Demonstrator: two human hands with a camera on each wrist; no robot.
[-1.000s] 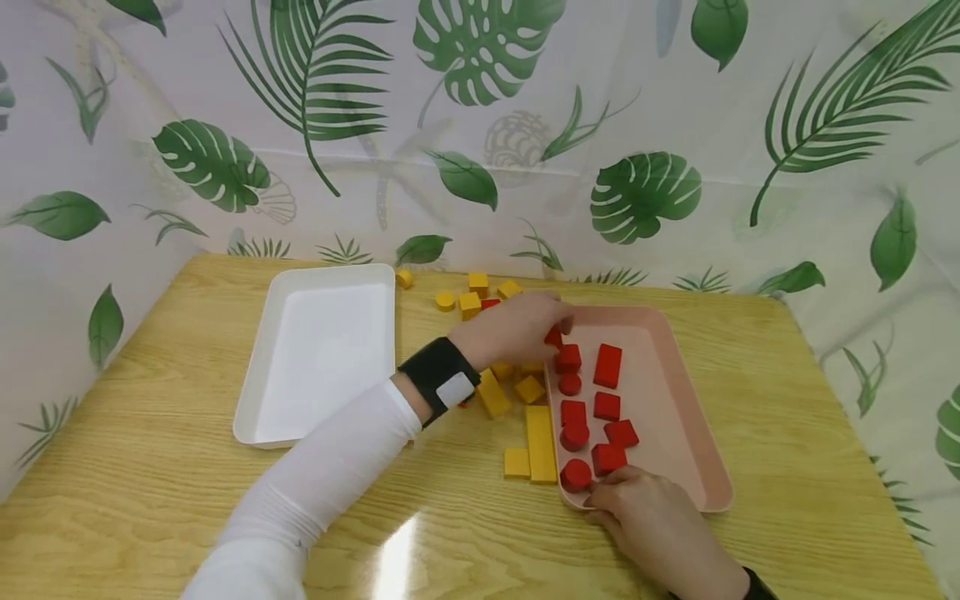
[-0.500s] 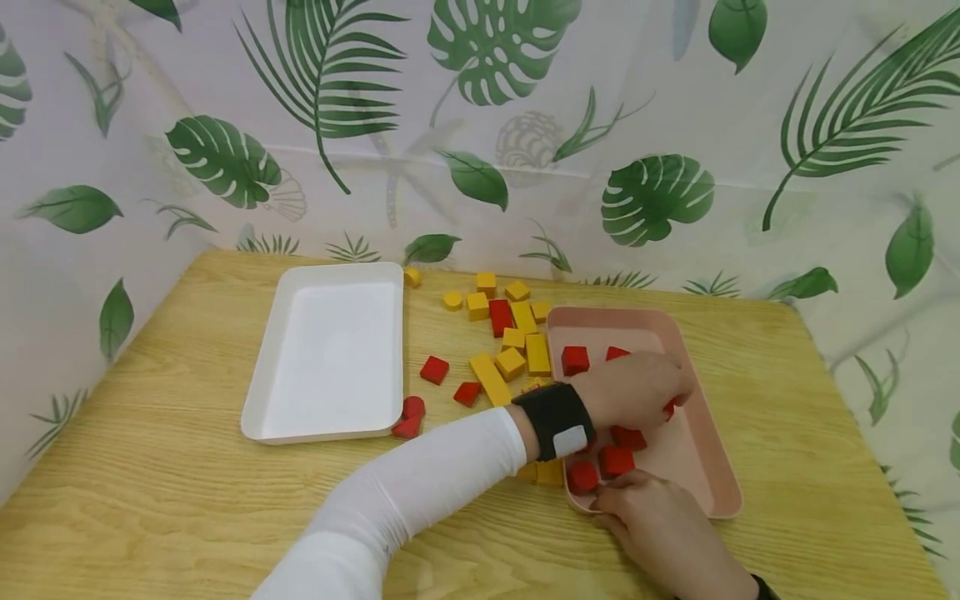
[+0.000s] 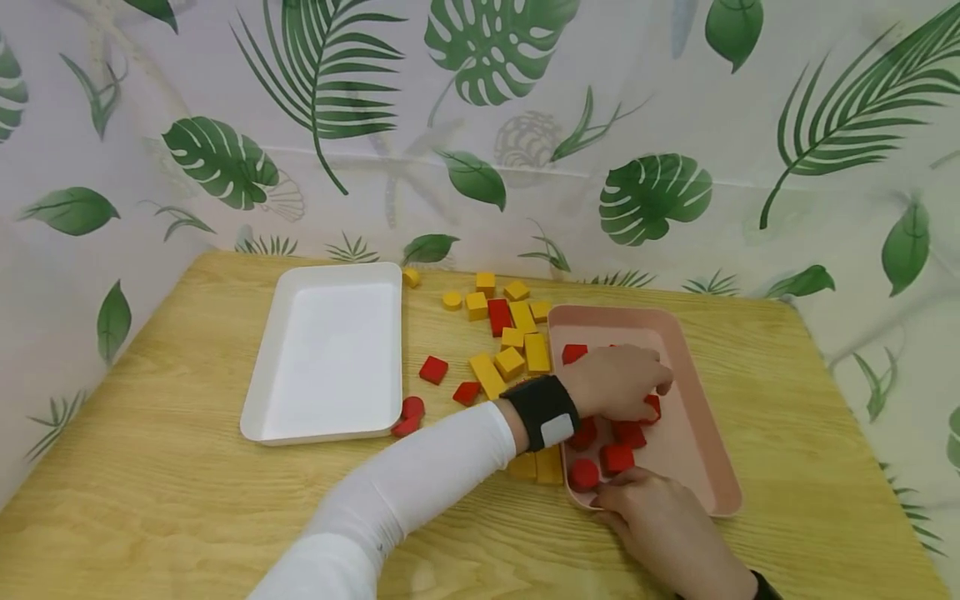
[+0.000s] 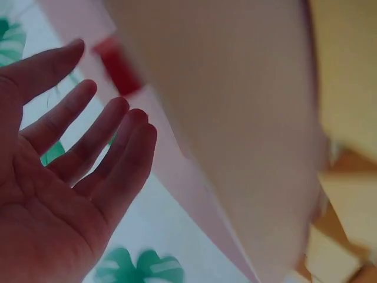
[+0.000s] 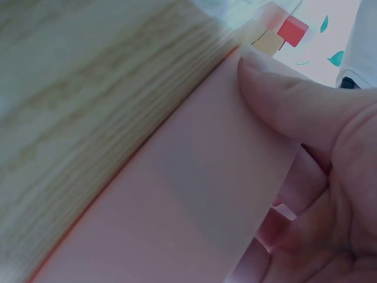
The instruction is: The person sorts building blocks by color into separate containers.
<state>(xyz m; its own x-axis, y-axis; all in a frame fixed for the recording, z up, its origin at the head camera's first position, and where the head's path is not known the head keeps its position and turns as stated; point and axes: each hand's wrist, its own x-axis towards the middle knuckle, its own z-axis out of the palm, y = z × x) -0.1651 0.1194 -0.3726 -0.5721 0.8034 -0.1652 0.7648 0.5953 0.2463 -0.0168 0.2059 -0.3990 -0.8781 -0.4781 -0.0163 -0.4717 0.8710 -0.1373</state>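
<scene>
The pink tray (image 3: 697, 408) holds several red blocks, among them a red cylinder (image 3: 584, 474) and a red cube (image 3: 617, 458) near its front left corner. Over the middle of it reaches my left hand (image 3: 611, 383), hiding some of the blocks. In the left wrist view its fingers are spread and relaxed with nothing between them, and a blurred red block (image 4: 121, 68) lies just past the fingertips. My right hand (image 3: 663, 517) grips the front wall of the tray. The right wrist view shows its thumb (image 5: 288, 103) on the outer side and fingers on the inner side.
A white tray (image 3: 397, 350) stands on the left of the wooden table (image 3: 187, 500). Yellow blocks (image 3: 510, 362) crowd between the trays, with a few red blocks (image 3: 433, 370) among them. A leaf-patterned cloth (image 3: 525, 208) hangs behind.
My left hand moved from the pink tray's left edge, where it held a red block, to over its middle. It released a red block and drew slightly left. The right hand stays.
</scene>
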